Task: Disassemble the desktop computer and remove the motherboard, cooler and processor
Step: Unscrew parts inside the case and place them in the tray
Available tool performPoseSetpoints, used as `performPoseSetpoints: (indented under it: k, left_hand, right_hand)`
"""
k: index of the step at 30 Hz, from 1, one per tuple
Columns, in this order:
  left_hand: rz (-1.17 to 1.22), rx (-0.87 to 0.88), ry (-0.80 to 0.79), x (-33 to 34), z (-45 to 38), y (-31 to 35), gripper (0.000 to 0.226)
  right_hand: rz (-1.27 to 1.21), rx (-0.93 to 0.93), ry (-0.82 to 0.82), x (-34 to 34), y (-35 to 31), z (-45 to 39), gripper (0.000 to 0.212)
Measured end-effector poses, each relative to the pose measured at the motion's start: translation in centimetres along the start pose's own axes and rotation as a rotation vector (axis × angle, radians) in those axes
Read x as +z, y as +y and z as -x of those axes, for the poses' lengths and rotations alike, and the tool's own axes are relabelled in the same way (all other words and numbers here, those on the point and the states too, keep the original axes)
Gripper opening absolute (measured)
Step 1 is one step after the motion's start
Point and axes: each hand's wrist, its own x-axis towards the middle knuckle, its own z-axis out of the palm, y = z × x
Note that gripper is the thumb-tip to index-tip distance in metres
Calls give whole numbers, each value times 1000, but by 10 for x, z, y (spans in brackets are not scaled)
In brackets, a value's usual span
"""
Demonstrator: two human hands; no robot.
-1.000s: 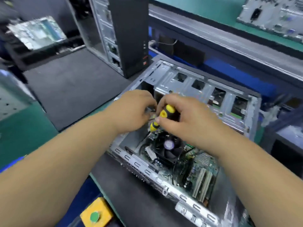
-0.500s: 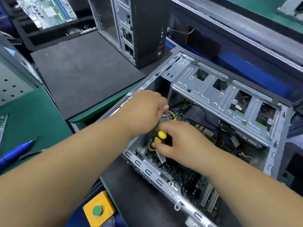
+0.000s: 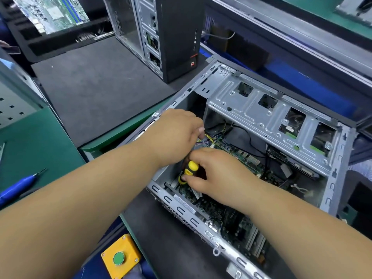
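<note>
An open desktop case [image 3: 261,111] lies on its side on the dark mat, its green motherboard [image 3: 239,154] still inside. My right hand [image 3: 213,172] grips a yellow-and-black screwdriver [image 3: 189,170], pointing it down into the near left corner of the case. My left hand [image 3: 179,133] reaches in just behind it, fingers curled at a bundle of yellow and purple cables [image 3: 207,138]. Both hands hide the cooler and the processor.
A second black tower [image 3: 171,35] stands upright behind. A black tray with another board [image 3: 50,15] sits far left. A blue electric screwdriver [image 3: 18,188] lies on the green bench at left. A yellow box with a green button [image 3: 118,257] is near the front edge.
The view has drifted so the case sits lower and to the right. Both hands went down into the case's near left corner; the fan seen earlier is now hidden under my right hand.
</note>
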Motion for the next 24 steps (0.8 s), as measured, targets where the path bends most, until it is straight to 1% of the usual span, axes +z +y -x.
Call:
performPoseSetpoints:
  k: [7,11,14,17,19,22,24]
  left_hand:
    - [3,6,17,2,0,-1,28]
    - [3,14,23,4,0,-3,28]
    - [4,11,22,4,0,-3,29]
    - [70,-7,55,3,0,-3,30]
    - [126,-36,74,2,0,-2,34]
    - [227,-75,105,3,3,-2,39]
    - [292,-112,116,2,4,-2,41]
  right_hand:
    - [17,-5,-9,1,0,0,35]
    - [47,-19,-38,2,0,-1,32]
    - [2,-22,-57,3,0,-1,29]
    - [-54,-18,-73,3,-1,0,27]
    - [-71,-31,-72,5,-3,0,30]
    - [-58,-38,-28,8,-6,-1,39]
    - [-61,-11,6,10,-6,-3,37]
